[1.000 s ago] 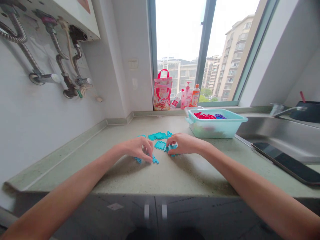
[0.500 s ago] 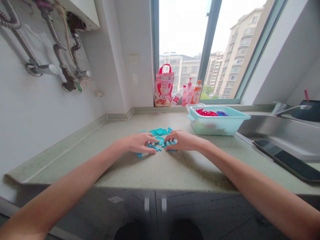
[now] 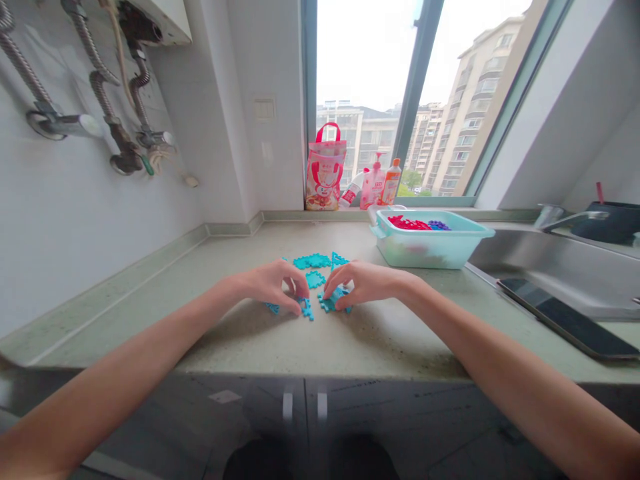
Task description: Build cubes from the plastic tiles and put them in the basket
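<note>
Flat toy building pieces with toothed edges, in turquoise and blue, lie on the counter between and around my hands. My left hand (image 3: 275,287) grips a small blue toothed piece (image 3: 307,309) between thumb and fingers, low over the counter. With thumb and fingertips, my right hand (image 3: 367,283) holds a turquoise toothed piece (image 3: 328,302), partly covered by the fingers. The two held pieces are apart. Just beyond the hands lie a roundish toothed piece (image 3: 315,279), a larger turquoise one (image 3: 311,261) and a triangular frame piece (image 3: 339,259). Another blue piece (image 3: 271,308) shows under my left hand.
A pale turquoise tub (image 3: 425,250) with red and purple pieces stands at the back right of the counter (image 3: 240,347). Beside it are a steel sink (image 3: 545,267) and a dark phone (image 3: 565,317). A pink bag (image 3: 325,177) and several bottles stand by the window.
My left hand has closed on the blue piece and brought it slightly nearer the front edge. My right hand has shifted its turquoise piece a little, uncovering the roundish piece. The view has moved slightly.
</note>
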`<action>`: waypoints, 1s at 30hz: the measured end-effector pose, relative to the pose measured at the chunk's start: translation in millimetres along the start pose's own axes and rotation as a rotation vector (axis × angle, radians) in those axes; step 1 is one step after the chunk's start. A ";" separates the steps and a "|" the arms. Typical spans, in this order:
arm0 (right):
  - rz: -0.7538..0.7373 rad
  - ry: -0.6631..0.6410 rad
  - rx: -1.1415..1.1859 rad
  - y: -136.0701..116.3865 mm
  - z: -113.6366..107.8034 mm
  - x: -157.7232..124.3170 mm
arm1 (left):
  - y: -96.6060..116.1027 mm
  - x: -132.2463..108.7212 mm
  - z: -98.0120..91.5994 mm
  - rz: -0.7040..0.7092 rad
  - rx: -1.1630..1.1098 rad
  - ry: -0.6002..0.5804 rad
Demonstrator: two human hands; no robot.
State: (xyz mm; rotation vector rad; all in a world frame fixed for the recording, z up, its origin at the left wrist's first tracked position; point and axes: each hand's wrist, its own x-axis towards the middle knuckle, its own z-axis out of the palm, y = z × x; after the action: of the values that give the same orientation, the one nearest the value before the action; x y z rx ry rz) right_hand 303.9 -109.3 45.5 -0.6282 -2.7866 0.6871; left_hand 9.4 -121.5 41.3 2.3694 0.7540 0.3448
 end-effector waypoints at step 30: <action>-0.058 0.452 -0.190 14.6 0.7 5.2 | -28.6 -22.4 -57.9 -0.303 0.331 0.436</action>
State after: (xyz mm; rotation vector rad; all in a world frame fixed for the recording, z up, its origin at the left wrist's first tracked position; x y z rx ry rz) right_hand 304.3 -95.5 38.3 -0.6402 -2.4475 0.2293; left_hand -44.8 -88.5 66.7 2.4534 1.4519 0.6582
